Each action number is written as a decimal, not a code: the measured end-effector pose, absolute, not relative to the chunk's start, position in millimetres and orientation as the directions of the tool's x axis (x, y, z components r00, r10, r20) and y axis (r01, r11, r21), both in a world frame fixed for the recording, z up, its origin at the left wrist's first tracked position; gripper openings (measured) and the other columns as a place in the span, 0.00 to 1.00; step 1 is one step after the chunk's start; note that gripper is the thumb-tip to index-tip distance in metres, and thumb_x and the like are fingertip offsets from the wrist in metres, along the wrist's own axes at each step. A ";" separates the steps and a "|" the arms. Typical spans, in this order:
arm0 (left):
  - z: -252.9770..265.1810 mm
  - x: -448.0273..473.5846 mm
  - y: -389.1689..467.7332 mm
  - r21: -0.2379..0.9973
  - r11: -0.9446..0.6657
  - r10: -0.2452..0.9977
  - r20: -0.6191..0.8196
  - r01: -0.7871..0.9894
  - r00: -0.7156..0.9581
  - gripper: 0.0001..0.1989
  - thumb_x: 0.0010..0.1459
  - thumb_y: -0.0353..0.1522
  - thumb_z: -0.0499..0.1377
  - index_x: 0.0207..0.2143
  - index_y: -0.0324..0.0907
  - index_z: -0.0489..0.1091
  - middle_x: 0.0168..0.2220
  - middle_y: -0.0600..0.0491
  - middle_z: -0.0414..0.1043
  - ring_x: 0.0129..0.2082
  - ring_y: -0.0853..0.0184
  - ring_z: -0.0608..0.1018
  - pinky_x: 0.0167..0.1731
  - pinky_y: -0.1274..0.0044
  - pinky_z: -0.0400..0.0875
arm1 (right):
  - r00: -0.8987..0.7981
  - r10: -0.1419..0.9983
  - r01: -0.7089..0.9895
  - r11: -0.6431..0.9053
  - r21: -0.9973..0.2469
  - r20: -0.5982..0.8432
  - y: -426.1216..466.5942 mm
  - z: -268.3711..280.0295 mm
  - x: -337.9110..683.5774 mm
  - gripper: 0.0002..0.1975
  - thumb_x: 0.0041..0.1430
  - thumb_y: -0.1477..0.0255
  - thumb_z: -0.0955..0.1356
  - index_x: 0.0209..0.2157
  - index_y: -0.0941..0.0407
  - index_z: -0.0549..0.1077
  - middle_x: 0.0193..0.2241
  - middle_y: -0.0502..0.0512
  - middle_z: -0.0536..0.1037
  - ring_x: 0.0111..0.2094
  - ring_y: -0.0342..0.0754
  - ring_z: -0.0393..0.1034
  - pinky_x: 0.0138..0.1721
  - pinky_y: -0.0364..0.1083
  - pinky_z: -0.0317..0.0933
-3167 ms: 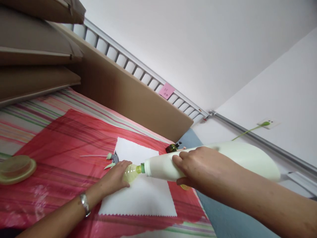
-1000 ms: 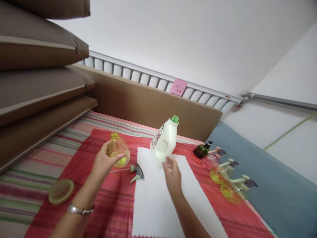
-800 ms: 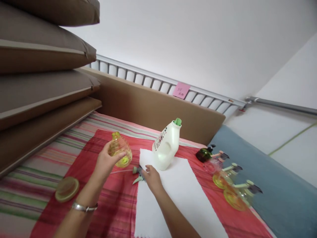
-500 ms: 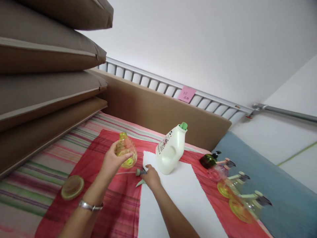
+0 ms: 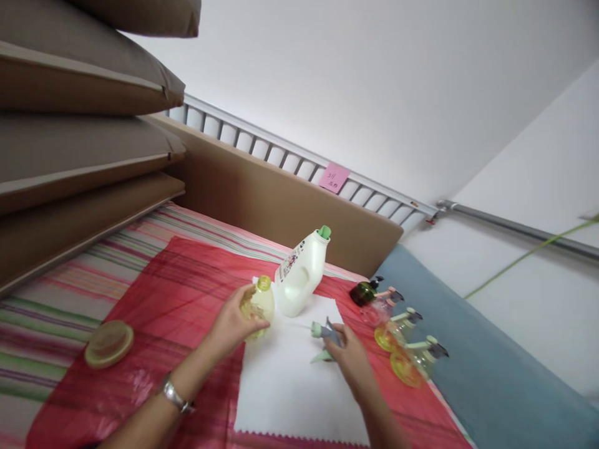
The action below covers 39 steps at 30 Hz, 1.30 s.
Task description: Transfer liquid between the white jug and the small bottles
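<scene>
My left hand [image 5: 241,321] is wrapped round a see-through yellow bottle [image 5: 262,305] with an open neck, at the left edge of a white sheet [image 5: 294,386]. In my right hand [image 5: 349,352] is a grey and pale green spray head [image 5: 325,333], held over the sheet with its collar pointing left. Behind the two hands stands a white jug [image 5: 302,274] with a handle and a green spout, its top leaning right in the view.
Several spray and pump bottles [image 5: 407,365] line the right side of the red cloth [image 5: 187,299]. A round yellowish lid or dish [image 5: 110,344] lies at the left. Stacked brown cushions [image 5: 84,143] rise at the left, and a brown board [image 5: 262,199] stands behind.
Both hands have moved right: the bottle has gone from the red cloth to the white sheet's edge, and the spray head has shifted farther over the sheet. The camera view has shifted too.
</scene>
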<state>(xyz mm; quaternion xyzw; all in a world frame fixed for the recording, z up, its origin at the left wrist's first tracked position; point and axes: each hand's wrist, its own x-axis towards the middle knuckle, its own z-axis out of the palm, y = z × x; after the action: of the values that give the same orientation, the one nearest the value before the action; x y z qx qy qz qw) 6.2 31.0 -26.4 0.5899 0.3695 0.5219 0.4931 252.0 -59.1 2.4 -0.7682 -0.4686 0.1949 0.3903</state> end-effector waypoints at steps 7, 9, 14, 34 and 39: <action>-59.3 43.2 -1.9 0.947 -0.320 0.870 0.280 0.033 0.405 0.35 0.33 0.26 0.68 0.48 0.41 0.64 0.47 0.47 0.70 0.48 0.58 0.71 0.50 0.66 0.64 | 0.602 0.759 0.434 -0.053 -0.899 0.247 -135.2 67.1 278.0 0.26 0.42 0.59 0.71 0.42 0.56 0.68 0.44 0.61 0.75 0.47 0.57 0.69 0.39 0.49 0.68; -63.4 44.6 -6.2 0.919 -0.383 0.854 0.316 0.091 0.413 0.35 0.33 0.26 0.68 0.48 0.42 0.65 0.48 0.47 0.70 0.49 0.57 0.71 0.51 0.65 0.63 | 0.575 0.743 0.542 -0.032 -0.840 0.342 -146.1 80.8 270.0 0.25 0.44 0.58 0.70 0.43 0.56 0.69 0.45 0.60 0.74 0.50 0.57 0.66 0.46 0.51 0.64; -70.2 44.0 -8.5 0.897 -0.412 0.844 0.310 0.158 0.437 0.36 0.35 0.28 0.68 0.50 0.41 0.63 0.51 0.45 0.68 0.51 0.57 0.69 0.53 0.66 0.61 | 0.555 0.673 0.714 -0.083 -0.695 0.489 -159.2 97.5 251.1 0.26 0.48 0.56 0.68 0.46 0.55 0.69 0.46 0.60 0.73 0.48 0.58 0.67 0.46 0.54 0.62; -76.2 45.4 -12.9 0.864 -0.477 0.794 0.346 0.160 0.500 0.39 0.33 0.30 0.70 0.51 0.45 0.62 0.50 0.46 0.67 0.51 0.55 0.68 0.52 0.64 0.61 | 0.055 0.857 0.970 0.075 -0.230 0.513 -116.4 88.8 198.5 0.14 0.56 0.66 0.63 0.43 0.55 0.70 0.39 0.57 0.77 0.40 0.51 0.72 0.39 0.47 0.65; -73.1 44.0 -12.1 0.875 -0.459 0.799 0.332 0.153 0.502 0.37 0.34 0.30 0.70 0.50 0.44 0.63 0.49 0.47 0.67 0.50 0.55 0.69 0.51 0.64 0.62 | 0.175 0.757 0.969 -0.017 -0.248 0.630 -125.2 106.3 211.1 0.16 0.55 0.62 0.64 0.44 0.53 0.70 0.41 0.56 0.76 0.41 0.53 0.71 0.40 0.49 0.64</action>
<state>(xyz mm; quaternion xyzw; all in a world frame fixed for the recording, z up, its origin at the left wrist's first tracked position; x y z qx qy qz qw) 44.0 -12.1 -73.1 0.7604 0.3129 0.3890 0.4155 211.1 -125.2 106.3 -0.6942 -0.6214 -0.1630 0.3247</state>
